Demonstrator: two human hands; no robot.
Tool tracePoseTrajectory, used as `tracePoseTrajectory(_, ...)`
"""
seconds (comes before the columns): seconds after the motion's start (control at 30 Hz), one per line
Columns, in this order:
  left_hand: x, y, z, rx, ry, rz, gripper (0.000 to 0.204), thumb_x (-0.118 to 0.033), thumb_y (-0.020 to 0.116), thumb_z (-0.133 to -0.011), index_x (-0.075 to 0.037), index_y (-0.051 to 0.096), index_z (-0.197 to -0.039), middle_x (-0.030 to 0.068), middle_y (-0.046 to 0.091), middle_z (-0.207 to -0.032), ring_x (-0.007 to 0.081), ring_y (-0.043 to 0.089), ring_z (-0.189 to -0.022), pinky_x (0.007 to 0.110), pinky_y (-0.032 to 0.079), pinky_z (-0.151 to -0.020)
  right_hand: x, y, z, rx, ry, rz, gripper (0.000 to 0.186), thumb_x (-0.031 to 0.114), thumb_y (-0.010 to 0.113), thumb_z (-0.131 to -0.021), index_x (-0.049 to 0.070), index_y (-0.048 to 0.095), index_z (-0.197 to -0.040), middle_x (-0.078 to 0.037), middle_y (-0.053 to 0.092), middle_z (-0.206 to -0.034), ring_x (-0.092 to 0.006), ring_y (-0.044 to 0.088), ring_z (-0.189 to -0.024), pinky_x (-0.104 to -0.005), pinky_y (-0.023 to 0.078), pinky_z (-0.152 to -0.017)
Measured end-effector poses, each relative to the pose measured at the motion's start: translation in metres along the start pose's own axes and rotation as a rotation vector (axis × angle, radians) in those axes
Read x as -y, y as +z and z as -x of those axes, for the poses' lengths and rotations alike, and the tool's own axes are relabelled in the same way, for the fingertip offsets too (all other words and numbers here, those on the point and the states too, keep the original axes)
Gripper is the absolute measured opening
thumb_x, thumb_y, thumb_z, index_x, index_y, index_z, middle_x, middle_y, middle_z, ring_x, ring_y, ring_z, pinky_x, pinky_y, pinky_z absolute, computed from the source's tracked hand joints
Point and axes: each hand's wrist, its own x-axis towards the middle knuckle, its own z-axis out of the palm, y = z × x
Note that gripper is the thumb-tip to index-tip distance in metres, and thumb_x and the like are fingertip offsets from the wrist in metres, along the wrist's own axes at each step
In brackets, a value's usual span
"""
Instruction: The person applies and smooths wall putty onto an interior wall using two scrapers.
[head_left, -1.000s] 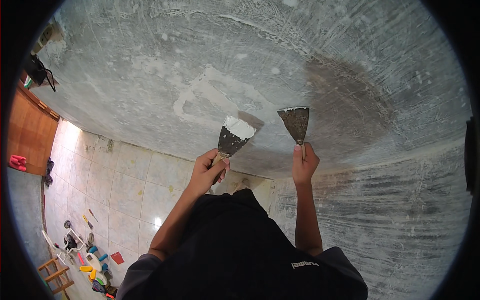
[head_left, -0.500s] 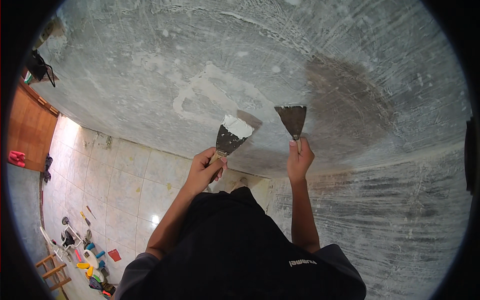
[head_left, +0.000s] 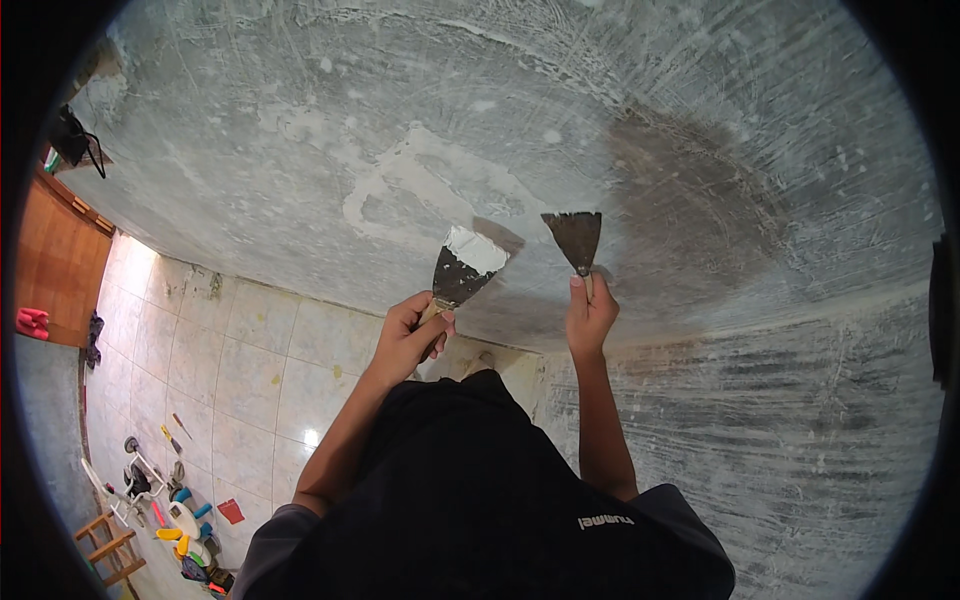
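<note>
My left hand (head_left: 413, 333) grips the handle of a putty knife (head_left: 462, 268) whose dark blade carries a lump of white filler near its tip. My right hand (head_left: 588, 316) holds a second putty knife (head_left: 574, 238), its bare dark blade raised close to the grey wall (head_left: 560, 110). Both blades sit side by side just below a patch of pale filler (head_left: 420, 185) smeared on the wall. A darker damp-looking area (head_left: 690, 200) lies to the right of the blades. My black shirt fills the lower middle.
A tiled floor (head_left: 240, 360) lies far below at the left. Toys and tools (head_left: 165, 500) and a small wooden stool (head_left: 105, 545) stand on it at the lower left. A wooden door (head_left: 55, 265) is at the left edge.
Both hands have drifted slightly left and up along the wall, still holding their knives. The filler stays on the left blade.
</note>
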Motion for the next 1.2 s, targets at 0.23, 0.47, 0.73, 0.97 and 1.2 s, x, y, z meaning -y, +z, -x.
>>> tracePoseTrajectory(0.23, -0.003, -0.002, -0.004, 0.012, 0.004, 0.007, 0.009, -0.012, 0.064, -0.102, -0.004, 0.064, -0.096, -0.0001, 0.065, -0.079, 0.0048, 0.055, -0.059, 0.022, 0.043, -0.051, 0.013, 0.002, 0.002, -0.057, 0.019, -0.026, 0.026, 0.024, 0.068, -0.103, 0.001, 0.062, -0.092, -0.008, 0.053, -0.068, -0.0124, 0.046, -0.064, -0.0299, 0.044, -0.061)
tracePoseTrajectory(0.47, -0.006, -0.001, -0.007, 0.024, 0.018, 0.022, 0.01, -0.012, 0.064, -0.103, -0.004, 0.064, -0.098, -0.0001, 0.065, -0.079, 0.0049, 0.055, -0.059, 0.022, 0.044, -0.052, -0.03, -0.013, 0.028, -0.064, 0.011, -0.06, 0.026, 0.021, 0.067, -0.102, 0.001, 0.06, -0.087, -0.006, 0.051, -0.066, -0.0104, 0.044, -0.063, -0.029, 0.041, -0.059)
tracePoseTrajectory(0.73, -0.006, -0.002, -0.009, -0.003, -0.001, -0.029, 0.018, -0.018, 0.064, -0.104, -0.005, 0.063, -0.092, -0.0007, 0.061, -0.068, 0.0055, 0.052, -0.054, 0.022, 0.04, -0.049, -0.012, 0.001, 0.033, -0.005, 0.0, -0.129, 0.025, 0.018, 0.069, -0.1, 0.0, 0.059, -0.086, -0.005, 0.05, -0.065, -0.0108, 0.043, -0.061, -0.0288, 0.041, -0.057)
tracePoseTrajectory(0.97, -0.001, 0.006, -0.01, 0.013, -0.017, -0.029, 0.02, -0.019, 0.064, -0.104, -0.005, 0.064, -0.09, -0.0005, 0.058, -0.063, 0.0056, 0.051, -0.052, 0.023, 0.038, -0.049, -0.02, 0.002, 0.033, 0.032, 0.008, -0.088, 0.024, 0.019, 0.071, -0.1, 0.0, 0.061, -0.088, -0.008, 0.053, -0.068, -0.0157, 0.047, -0.061, -0.0309, 0.043, -0.059)
tracePoseTrajectory(1.2, 0.004, 0.009, -0.011, 0.004, -0.015, -0.034, 0.019, -0.018, 0.064, -0.104, -0.005, 0.064, -0.09, -0.0001, 0.059, -0.063, 0.0058, 0.051, -0.051, 0.023, 0.037, -0.048, -0.029, 0.009, 0.019, 0.006, -0.046, -0.023, 0.022, 0.018, 0.07, -0.101, 0.0, 0.061, -0.091, -0.011, 0.056, -0.07, -0.0193, 0.049, -0.061, -0.0323, 0.046, -0.061)
